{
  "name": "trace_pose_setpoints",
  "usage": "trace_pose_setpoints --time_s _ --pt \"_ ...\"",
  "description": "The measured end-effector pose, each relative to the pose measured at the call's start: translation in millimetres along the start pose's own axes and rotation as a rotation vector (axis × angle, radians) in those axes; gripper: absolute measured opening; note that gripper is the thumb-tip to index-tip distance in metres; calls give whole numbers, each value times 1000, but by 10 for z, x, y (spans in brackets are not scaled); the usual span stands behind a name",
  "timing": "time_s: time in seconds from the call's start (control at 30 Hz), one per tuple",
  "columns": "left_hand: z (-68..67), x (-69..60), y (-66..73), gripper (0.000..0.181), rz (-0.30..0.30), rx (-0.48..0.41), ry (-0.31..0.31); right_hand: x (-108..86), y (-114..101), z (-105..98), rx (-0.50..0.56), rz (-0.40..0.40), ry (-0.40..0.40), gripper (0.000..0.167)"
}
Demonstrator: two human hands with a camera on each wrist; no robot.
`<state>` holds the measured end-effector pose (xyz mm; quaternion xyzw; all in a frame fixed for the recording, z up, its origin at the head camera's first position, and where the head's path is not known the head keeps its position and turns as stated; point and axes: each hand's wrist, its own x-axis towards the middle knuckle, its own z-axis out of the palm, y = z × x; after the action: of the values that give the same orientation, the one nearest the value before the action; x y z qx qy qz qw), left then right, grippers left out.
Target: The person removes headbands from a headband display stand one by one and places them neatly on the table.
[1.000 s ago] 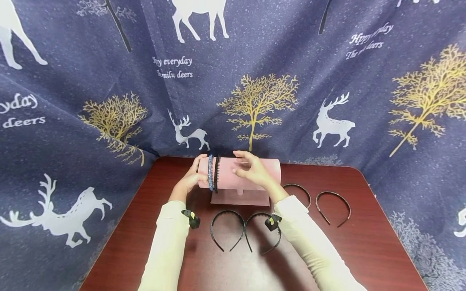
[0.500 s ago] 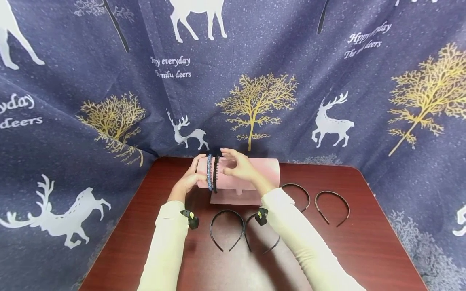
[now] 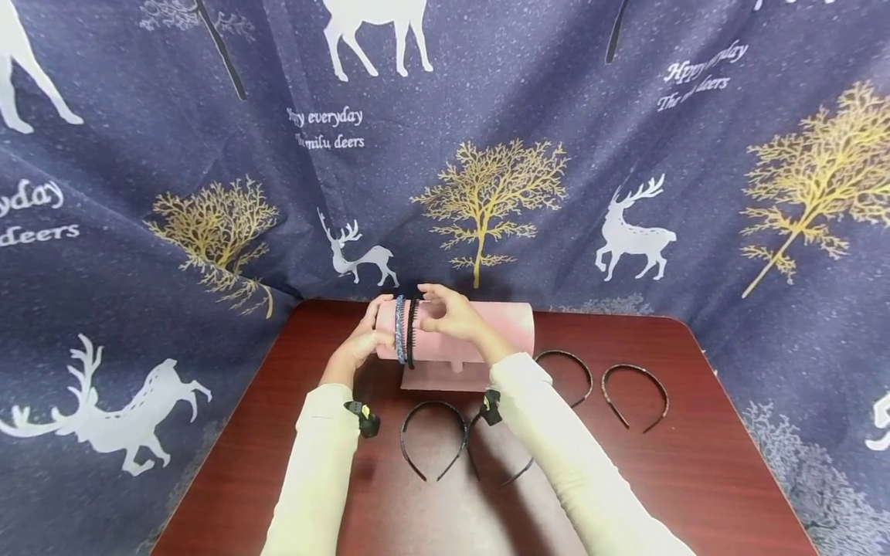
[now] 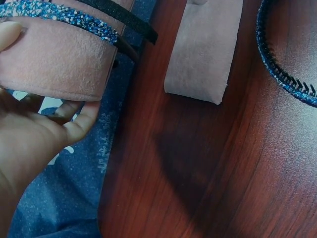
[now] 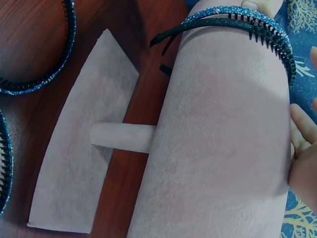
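L hand (image 3: 361,340) grips pink roll (image 3: 511,328) at its 9 o'clock end, prob. to brace it. R hand (image 3: 455,316) grips nothing, thumb + fingers apart, prob. spread to suit roll's curve. Black band (image 3: 411,340) at R hand's 9 o'clock, just beside blue band (image 3: 399,332); both on roll. Base (image 3: 441,378) at roll's 6, on surface (image 3: 695,463). Loose: front band (image 3: 434,403) ~6, side band (image 3: 633,366) ~4; R sleeve (image 3: 556,432) part-blocks third band (image 3: 520,472) ~5.

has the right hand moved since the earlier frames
Yes: the right hand has moved leftward along the pink roll, closer to the black headband.
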<state>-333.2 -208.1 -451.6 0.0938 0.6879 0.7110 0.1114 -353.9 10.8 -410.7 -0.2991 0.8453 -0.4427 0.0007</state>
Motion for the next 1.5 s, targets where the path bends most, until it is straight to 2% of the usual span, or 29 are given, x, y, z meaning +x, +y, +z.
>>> trace_pose_setpoints --time_s 0.07,0.27,0.37,0.67,0.8,0.97,1.07,1.37,1.5 --pt "-19 10 -35 96 15 -7 0 19 -3 19 -72 19 -26 69" --pt "-70 113 -193 95 43 -15 23 77 -18 70 -387 20 -104 75" --pt "-83 141 -228 95 26 -3 31 91 -16 89 -466 15 -123 78" --pt "-6 18 -41 96 37 9 17 95 -6 130 -553 27 -126 87" --pt "-26 44 -88 95 12 -10 26 83 -11 149 -599 24 -134 88" --pt "-73 121 -216 95 16 -4 40 76 4 160 -577 11 -109 87" --pt "-81 129 -234 95 16 -4 32 74 17 167 -572 5 -92 86" --pt "-28 -42 -51 97 -4 -13 10 34 -14 242 -593 24 -95 88" --pt "-1 -48 4 97 3 -6 -8 28 -26 222 -624 27 -56 86"
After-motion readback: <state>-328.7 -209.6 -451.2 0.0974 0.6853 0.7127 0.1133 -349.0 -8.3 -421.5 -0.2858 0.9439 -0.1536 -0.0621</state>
